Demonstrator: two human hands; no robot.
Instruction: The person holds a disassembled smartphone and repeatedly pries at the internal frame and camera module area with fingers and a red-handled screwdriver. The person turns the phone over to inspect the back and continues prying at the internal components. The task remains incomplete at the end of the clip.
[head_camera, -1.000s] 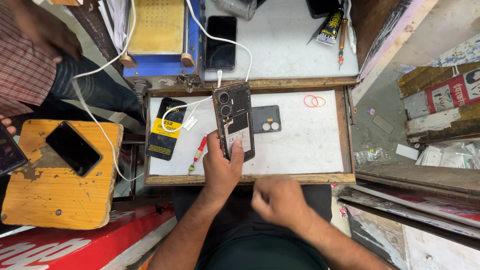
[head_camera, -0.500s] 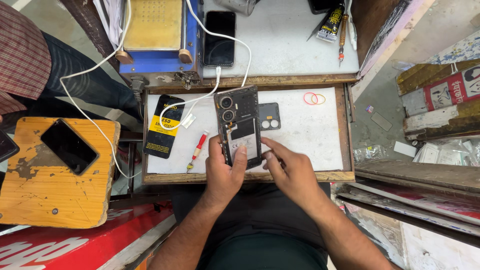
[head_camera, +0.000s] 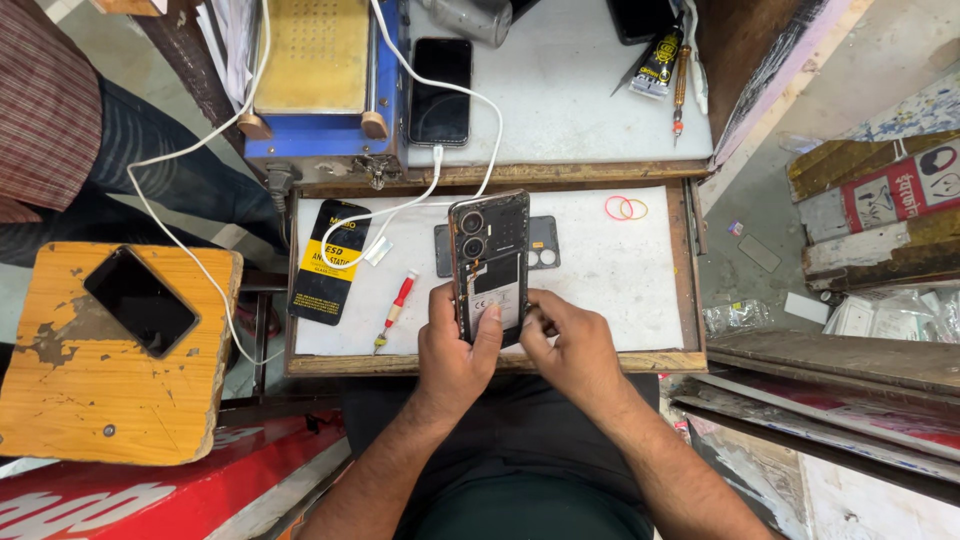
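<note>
Right hand now at opened phone

Even, soft daylight fills the scene, brightest on the white tray. Shadows are faint. Focus is sharp centrally; edges bend slightly outward.

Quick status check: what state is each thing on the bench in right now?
Opened phone: back cover off, insides exposed, held upright over the tray.
Left hand: gripping the phone's lower end.
Right hand: fingers touching the phone's lower right edge.
Back cover: lying flat behind the phone.
Screwdriver: lying unused on the tray.
Second phone: screen dark, cable beside it.
</note>
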